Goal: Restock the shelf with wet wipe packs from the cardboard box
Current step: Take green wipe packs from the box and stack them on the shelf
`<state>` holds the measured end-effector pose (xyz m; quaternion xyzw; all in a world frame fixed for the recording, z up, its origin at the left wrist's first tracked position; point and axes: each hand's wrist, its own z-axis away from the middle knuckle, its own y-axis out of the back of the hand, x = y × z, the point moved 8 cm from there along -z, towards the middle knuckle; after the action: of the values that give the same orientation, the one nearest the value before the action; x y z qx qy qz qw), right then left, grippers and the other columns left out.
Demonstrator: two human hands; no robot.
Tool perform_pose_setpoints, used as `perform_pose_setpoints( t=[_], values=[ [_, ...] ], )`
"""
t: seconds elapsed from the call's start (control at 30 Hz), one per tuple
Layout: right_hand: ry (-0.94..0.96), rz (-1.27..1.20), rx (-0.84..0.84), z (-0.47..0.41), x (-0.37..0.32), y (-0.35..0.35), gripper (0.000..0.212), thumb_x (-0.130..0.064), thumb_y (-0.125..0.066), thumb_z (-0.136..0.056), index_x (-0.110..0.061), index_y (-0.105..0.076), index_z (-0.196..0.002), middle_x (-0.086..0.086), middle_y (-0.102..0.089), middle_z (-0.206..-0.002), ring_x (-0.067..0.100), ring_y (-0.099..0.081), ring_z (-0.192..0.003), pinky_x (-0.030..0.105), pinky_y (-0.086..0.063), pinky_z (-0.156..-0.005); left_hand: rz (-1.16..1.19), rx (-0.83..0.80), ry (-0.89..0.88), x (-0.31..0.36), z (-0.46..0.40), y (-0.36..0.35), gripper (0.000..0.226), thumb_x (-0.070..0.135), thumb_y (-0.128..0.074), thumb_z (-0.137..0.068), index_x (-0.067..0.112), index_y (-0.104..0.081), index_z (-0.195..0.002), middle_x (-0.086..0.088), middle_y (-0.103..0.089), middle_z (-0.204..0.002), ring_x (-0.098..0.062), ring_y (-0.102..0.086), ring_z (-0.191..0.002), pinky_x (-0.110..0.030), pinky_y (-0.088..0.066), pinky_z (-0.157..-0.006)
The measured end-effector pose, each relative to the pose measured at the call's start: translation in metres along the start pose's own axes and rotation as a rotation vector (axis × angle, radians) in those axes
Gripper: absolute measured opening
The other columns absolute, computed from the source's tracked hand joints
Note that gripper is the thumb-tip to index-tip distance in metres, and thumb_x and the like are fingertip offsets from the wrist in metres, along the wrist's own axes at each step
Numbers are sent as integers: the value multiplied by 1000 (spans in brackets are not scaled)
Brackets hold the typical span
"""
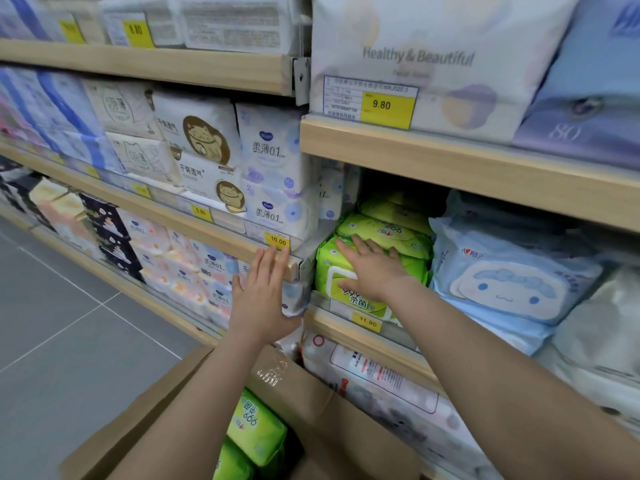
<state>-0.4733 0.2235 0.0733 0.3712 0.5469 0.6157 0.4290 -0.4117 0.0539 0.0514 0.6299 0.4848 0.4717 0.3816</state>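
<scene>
Right hand: the right hand (372,268) is lying flat, fingers straight and spread, pressing on the front green wet wipe pack (349,289) on the shelf (346,327); it is grasping nothing.
Left hand: the left hand (265,296) is also released, fingers straight and together, and its fingertips are touching the wooden edge of the neighbouring shelf (221,237), just under the yellow price tag (277,241) reading "10.00".
Green packs on the shelf: I am counting three of them, the front one standing with its white flap lid facing out, two more lying stacked behind it (384,230); the upper ones are showing "666" upside down.
Look of the pack: bright lime green soft plastic, white rounded lid, dark Chinese characters under the lid.
Price under the packs: a yellow tag (367,322) is reading "11.90".
Cardboard box: the brown box (311,403) is standing open below the arms; two green packs are showing inside, and the upper one (256,431) is carrying "666".
Blue packs: light blue wipe packs (509,285) with a cartoon cloud face are lying just beside the green ones on the right.
Upper shelf: a pale pack (415,57) is reading "Healthy & Beautiful", with a tag (387,107) "9.80".
Left shelves: white packs (273,150) marked "0.1", tags "5.90" and "8.80".
</scene>
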Motion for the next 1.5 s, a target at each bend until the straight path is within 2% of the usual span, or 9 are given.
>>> perform_pose_setpoints(
  t=[0.3,0.4,0.5,0.6,0.7,0.8,1.0,1.23,1.5],
  values=[
    [103,-34,162,28,-32,18,70,-47,-44,-94,-23,-11,-151,8,-8,-159,23,-6,-146,47,-8,-117,120,-16,-64,-12,15,22,86,39,-63,-76,24,-20,-149,-1,-19,-155,-23,-19,-142,-55,-20,-112],
    [228,-141,344,58,-68,21,60,-34,-51,-92,-19,-30,-146,7,-30,-151,23,-26,-139,37,-25,-110,79,42,-13,-52,63,24,72,30,-63,-77,16,-36,-142,-8,-38,-145,-29,-37,-132,-48,-32,-108],
    [350,-184,461,83,-109,6,48,-29,-57,-83,-15,-53,-129,8,-56,-126,27,-55,-113,38,-52,-83,22,38,76,-104,123,9,58,31,-50,-75,10,-51,-130,-11,-53,-129,-31,-51,-117,-46,-42,-97],
    [385,-208,367,88,-143,-39,45,-30,-65,-71,-15,-63,-114,6,-64,-109,25,-65,-94,29,-55,-64,-55,-64,222,-164,186,-21,64,41,-41,-68,11,-54,-124,-10,-59,-118,-30,-55,-107,-47,-48,-88],
    [414,-251,178,87,-176,-97,47,-33,-57,-83,-13,-54,-125,9,-56,-123,30,-54,-112,37,-48,-88,-98,-245,385,-212,244,-56,69,41,-51,-67,13,-49,-131,-15,-56,-126,-39,-54,-113,-57,-46,-90],
    [421,-264,-18,90,-204,-158,58,-42,-50,-90,-20,-34,-142,4,-43,-135,25,-40,-125,37,-40,-98,-148,-392,489,-235,286,-85,82,54,-52,-75,24,-29,-147,-9,-23,-155,-36,-22,-139,-56,-30,-105],
    [391,-284,-286,101,-247,-258,74,-48,-54,-88,-23,-20,-148,4,-30,-147,25,-32,-131,38,-37,-103,-91,-343,503,-240,296,-94,83,63,-26,-66,39,-28,-145,-3,-12,-158,-34,-15,-139,-51,-37,-98],
    [305,-241,-252,94,-270,-303,84,-56,-67,-75,-27,-28,-144,7,-27,-143,27,-27,-127,36,-33,-104,-123,-308,473,-240,296,-99,77,60,-34,-69,38,-34,-143,-8,-20,-155,-37,-21,-132,-52,-41,-91],
    [240,-262,-253,101,-260,-315,80,-35,-70,-80,-32,-23,-145,11,-25,-144,28,-25,-129,34,-30,-107,-112,-279,491,-241,295,-98,80,60,-31,-67,39,-30,-144,-6,-16,-156,-35,-17,-133,-52,-39,-95]
  ],
)
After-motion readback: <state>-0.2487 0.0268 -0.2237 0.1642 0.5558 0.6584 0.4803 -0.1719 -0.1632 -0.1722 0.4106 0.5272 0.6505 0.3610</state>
